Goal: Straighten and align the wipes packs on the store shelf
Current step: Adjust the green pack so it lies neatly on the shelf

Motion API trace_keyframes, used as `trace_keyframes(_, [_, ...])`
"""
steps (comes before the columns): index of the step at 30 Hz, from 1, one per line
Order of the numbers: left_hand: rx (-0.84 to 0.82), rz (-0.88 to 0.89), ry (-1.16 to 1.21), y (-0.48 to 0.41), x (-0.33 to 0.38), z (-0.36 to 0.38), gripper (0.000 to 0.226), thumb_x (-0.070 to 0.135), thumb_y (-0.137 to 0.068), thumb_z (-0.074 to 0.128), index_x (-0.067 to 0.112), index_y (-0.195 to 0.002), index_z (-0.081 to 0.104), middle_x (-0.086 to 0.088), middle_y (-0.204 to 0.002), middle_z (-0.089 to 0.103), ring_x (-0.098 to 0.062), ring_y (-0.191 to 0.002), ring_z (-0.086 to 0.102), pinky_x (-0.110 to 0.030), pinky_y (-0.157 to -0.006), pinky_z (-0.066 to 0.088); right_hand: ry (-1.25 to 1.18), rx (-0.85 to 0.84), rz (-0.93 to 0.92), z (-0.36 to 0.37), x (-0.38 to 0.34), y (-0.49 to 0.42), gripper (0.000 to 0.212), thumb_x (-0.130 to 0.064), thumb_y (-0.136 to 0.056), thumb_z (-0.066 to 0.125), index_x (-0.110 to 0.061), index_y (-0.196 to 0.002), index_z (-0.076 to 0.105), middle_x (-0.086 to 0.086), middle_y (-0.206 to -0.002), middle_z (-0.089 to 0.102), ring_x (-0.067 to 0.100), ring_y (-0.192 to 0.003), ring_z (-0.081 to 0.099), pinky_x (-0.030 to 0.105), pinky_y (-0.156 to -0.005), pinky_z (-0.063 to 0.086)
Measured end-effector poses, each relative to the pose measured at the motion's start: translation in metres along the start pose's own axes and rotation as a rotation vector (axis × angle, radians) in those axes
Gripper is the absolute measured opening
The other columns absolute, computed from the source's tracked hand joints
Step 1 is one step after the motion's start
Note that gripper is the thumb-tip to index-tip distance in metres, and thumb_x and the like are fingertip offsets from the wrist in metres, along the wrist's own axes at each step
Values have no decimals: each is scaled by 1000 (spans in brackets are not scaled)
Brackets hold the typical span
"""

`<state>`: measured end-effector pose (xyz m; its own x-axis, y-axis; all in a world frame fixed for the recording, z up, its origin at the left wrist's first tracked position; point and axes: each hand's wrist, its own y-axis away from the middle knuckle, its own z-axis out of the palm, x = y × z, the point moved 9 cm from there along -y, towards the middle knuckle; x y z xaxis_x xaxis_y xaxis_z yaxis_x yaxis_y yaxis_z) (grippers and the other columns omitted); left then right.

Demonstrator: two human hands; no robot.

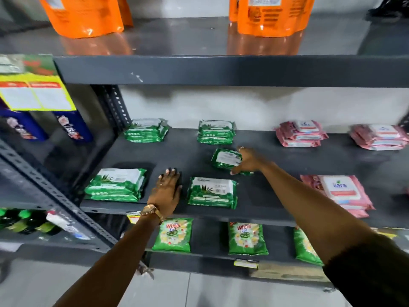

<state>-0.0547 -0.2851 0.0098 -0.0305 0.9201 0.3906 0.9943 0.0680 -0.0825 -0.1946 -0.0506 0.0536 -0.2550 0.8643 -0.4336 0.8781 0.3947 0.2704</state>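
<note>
Green wipes packs lie in stacks on the dark shelf (265, 189): back left stack (145, 130), back middle stack (216, 131), front left stack (117, 184) and front middle stack (213, 192). One loose green pack (224, 158) sits skewed between the rows, and my right hand (249, 161) grips its right end. My left hand (168, 191), with a gold watch on the wrist, rests flat on the shelf between the two front green stacks, fingers apart. Pink wipes stacks lie at back right (301, 134), far right (379, 136) and front right (340, 193).
Orange pouches (84, 16) stand on the shelf above. Green detergent bags (173, 234) lie on the shelf below. A slotted metal upright (66, 202) and blue bottles (73, 127) are at the left. A yellow price sign (33, 85) hangs at upper left.
</note>
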Motion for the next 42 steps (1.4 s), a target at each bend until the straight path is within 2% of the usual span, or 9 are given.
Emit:
trace_keyframes(5, [7, 38, -91, -4, 4, 3, 54, 30, -100, 32, 8, -147, 18, -12, -159, 15, -26, -148, 8, -42, -123, 5, -36, 116, 26, -7, 5, 3, 84, -23, -59, 87, 0, -130, 48, 19, -135, 53, 33, -120, 51, 38, -98, 46])
trace_keyframes(12, [-17, 27, -120, -4, -1, 8, 56, 34, -100, 28, 12, -149, 12, -8, -161, 9, -21, -149, 2, -39, -123, 1, -234, 55, -172, -19, -65, 45, 89, -23, -60, 87, -10, -137, 45, 8, -139, 53, 20, -122, 52, 23, -94, 39])
trace_keyframes(16, [-1, 30, -119, -2, 1, 6, 56, 32, -100, 29, 11, -149, 11, -8, -161, 9, -21, -149, 2, -39, -123, 1, -110, 13, -222, 9, -90, 73, 78, -24, -58, 85, -14, -128, 53, 7, -125, 63, 22, -105, 63, 38, -91, 54])
trace_keyframes(25, [-16, 16, -121, 0, 3, 4, 55, 30, -100, 28, 14, -149, 9, -6, -161, 6, -19, -149, -1, -36, -123, -3, 24, -157, -227, 26, -96, 77, 98, -39, -66, 81, -16, -147, 30, 2, -153, 37, 21, -138, 37, 35, -108, 34])
trace_keyframes(30, [-14, 17, -132, -1, 3, 4, 55, 33, -100, 27, 14, -149, 9, -5, -161, 7, -18, -149, -1, -36, -123, -2, 161, 36, -181, 12, -107, 76, 77, -45, -62, 80, -12, -127, 55, 7, -127, 61, 26, -116, 56, 39, -96, 49])
trace_keyframes(35, [-18, 2, -118, 1, 5, 3, 55, 37, -100, 24, 15, -149, 10, -5, -161, 7, -17, -149, -1, -36, -123, -3, 361, 196, -26, 1, -103, 79, 80, -74, -70, 57, -7, -113, 54, 10, -107, 63, 30, -102, 61, 35, -71, 45])
trace_keyframes(37, [-20, 0, -110, 1, 5, 3, 55, 37, -100, 25, 16, -149, 11, -5, -161, 7, -17, -149, -1, -36, -123, -3, 431, 281, -66, -6, -108, 84, 66, -64, -84, 48, -5, -111, 55, 11, -105, 65, 32, -99, 64, 35, -65, 43])
trace_keyframes(39, [-20, -3, -108, 1, 5, 3, 55, 37, -100, 25, 16, -149, 11, -4, -161, 7, -16, -149, -1, -36, -123, -3, 518, 259, -233, -7, -119, 87, 34, -26, -94, 53, -6, -122, 49, 14, -125, 58, 35, -113, 57, 42, -74, 48])
trace_keyframes(42, [-17, 1, -109, 2, 7, 2, 55, 36, -100, 26, 15, -149, 11, -5, -161, 8, -17, -149, 0, -36, -123, -2, 647, 66, -552, 15, -130, 96, 73, 18, -77, 48, -17, -140, 38, 8, -160, 12, 33, -144, 19, 48, -108, 36])
